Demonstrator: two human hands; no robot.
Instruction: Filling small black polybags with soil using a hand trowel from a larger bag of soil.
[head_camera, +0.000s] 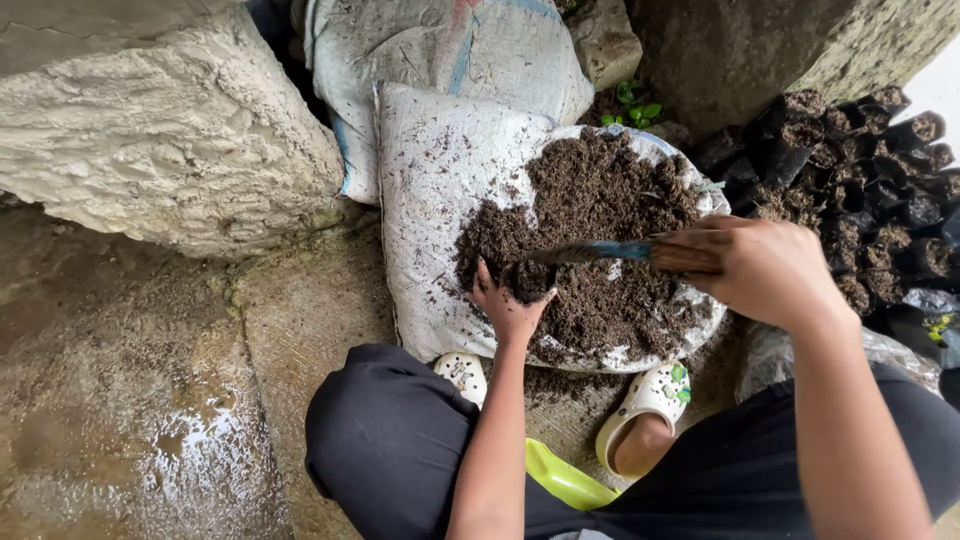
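Your left hand (508, 303) rests at the near edge of the soil pile (590, 235), fingers curled up around a small black bag (530, 280) that is filled with dark soil; the bag sits upright in your palm, touching the pile. Your right hand (765, 270) is closed in a fist around the wooden handle of a trowel (625, 252). The trowel lies nearly level across the pile, its blue-stained blade pointing left, tip just above the mouth of the small bag.

The soil pile lies on a white woven sack (430, 190) spread flat on the ground, with loose crumbs scattered over the sack's left half. A second sack (430, 50), fuller and with a blue stripe, leans behind it. A large pale rock (170, 130) sits to the left, touching the wet concrete floor (130, 400).

To the right of the pile, a cluster of filled black bags (860, 180) stands packed together, each topped with soil. A small green seedling (632, 100) shows behind the pile, near the far stone.

You are crouched: dark trousers at the knees, white clogs (655, 395) on both feet just below the sack's near edge. A yellow-green object (565, 480) lies between your legs; what it is cannot be told.
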